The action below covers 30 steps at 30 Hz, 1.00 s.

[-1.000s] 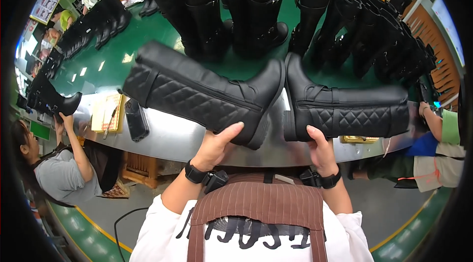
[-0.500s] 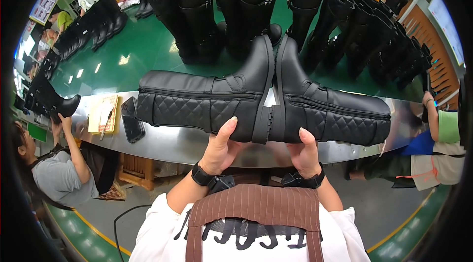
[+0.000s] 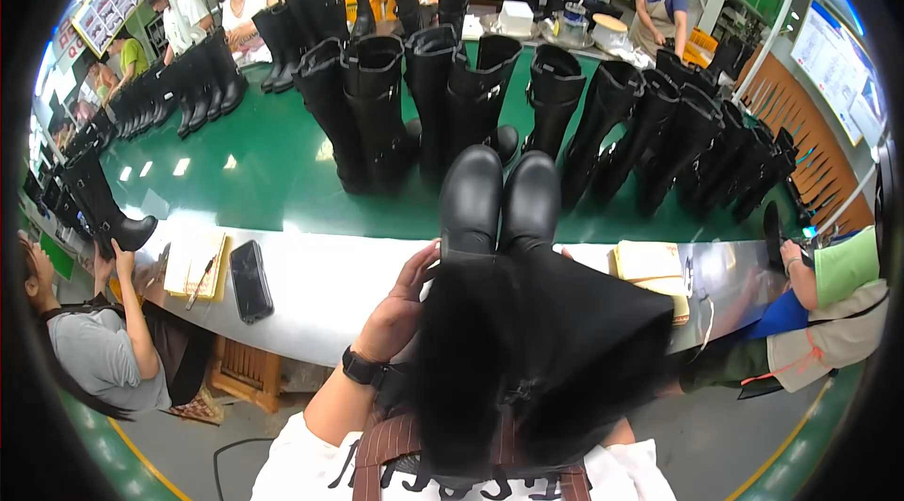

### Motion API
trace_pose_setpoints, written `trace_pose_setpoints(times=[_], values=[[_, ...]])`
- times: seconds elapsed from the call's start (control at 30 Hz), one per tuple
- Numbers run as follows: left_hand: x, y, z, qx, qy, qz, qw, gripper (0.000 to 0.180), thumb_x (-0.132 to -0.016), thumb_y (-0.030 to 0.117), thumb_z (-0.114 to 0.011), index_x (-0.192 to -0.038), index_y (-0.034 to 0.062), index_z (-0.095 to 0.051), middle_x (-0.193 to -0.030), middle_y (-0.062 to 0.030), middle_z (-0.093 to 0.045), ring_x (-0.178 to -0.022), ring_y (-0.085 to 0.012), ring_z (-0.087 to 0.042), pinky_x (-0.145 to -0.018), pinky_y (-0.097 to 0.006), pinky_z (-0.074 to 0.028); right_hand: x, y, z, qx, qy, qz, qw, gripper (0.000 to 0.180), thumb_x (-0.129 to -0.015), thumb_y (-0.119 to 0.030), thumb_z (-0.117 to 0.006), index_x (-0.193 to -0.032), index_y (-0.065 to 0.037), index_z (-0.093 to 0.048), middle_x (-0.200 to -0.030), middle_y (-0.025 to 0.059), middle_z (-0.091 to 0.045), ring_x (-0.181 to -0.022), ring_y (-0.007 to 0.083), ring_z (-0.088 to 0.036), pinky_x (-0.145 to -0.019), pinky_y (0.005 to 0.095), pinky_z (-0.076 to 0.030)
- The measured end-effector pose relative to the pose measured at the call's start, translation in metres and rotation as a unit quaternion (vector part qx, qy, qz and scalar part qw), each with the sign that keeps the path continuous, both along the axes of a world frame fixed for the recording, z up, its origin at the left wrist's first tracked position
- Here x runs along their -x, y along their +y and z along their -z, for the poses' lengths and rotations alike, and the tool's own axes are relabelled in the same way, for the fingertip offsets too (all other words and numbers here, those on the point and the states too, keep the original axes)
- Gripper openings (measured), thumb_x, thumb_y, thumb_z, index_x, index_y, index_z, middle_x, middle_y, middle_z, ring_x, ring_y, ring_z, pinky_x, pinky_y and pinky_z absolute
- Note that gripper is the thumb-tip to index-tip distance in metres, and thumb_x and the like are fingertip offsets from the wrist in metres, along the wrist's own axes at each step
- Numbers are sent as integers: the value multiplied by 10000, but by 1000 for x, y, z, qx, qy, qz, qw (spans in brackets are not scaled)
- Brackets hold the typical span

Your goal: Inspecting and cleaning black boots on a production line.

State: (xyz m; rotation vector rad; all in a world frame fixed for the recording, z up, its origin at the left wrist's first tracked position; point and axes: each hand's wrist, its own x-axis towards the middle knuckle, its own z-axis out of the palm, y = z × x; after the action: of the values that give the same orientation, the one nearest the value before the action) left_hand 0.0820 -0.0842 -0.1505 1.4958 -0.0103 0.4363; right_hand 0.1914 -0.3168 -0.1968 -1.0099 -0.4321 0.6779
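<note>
Two tall black boots are up in front of me side by side, toes pointing away and shafts toward my chest, over the near edge of the bench. My left hand point(image 3: 392, 320) grips the left boot point(image 3: 471, 195) along its outer side near the ankle, fingers stretched along it. The right boot point(image 3: 533, 195) leans its wide shaft out to the right, blurred by motion. That shaft hides nearly all of my right hand point(image 3: 566, 252); only a bit of finger shows beside the ankle.
Rows of black boots point(image 3: 372, 115) stand on the green table point(image 3: 254, 153) ahead. On the metal edge point(image 3: 311, 266) lie a phone point(image 3: 251, 282), a yellow pad point(image 3: 195, 264) with a pen, and more yellow paper point(image 3: 650, 263) at right. Co-workers sit at both sides and opposite.
The boots have swung from lying sideways, soles together, to pointing toes away with shafts toward me. My hands turned with them. The view has tilted up, showing more of the far side.
</note>
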Motion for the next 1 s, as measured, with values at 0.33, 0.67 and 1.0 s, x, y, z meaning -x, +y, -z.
trace_pose_setpoints(times=[0.33, 0.67, 1.0], values=[[-30, -14, 39, 367, 60, 180, 911, 595, -1005, 479, -417, -1424, 55, -397, -1401, -85, -495, -1276, -207, -473, -1093, -380, -364, -27, 12, 0, -129, 203, 5, 971, 797, -843, -181, -697, -1501, -69, -262, -1513, 74, -327, -1376, 197, -329, -1149, 349, -251], [-14, -6, 16, 537, 75, 214, 813, 583, -1012, 382, -446, -1438, -1, -337, -1461, -201, -400, -1352, -336, -402, -1138, -535, -299, -16, -16, -22, -161, 309, -75, 934, 591, -1002, -380, -437, -1476, -50, -319, -1465, 238, -383, -1347, 361, -402, -1098, 621, -305], [-9, -22, 2, 532, 33, 76, 843, 579, -981, 445, -486, -1415, 80, -370, -1401, -99, -496, -1286, -236, -489, -1095, -414, -381, 4, -5, -40, -222, 291, -11, 931, 471, -990, -382, -510, -1359, -94, -464, -1359, 85, -536, -1207, 251, -559, -966, 363, -515]])
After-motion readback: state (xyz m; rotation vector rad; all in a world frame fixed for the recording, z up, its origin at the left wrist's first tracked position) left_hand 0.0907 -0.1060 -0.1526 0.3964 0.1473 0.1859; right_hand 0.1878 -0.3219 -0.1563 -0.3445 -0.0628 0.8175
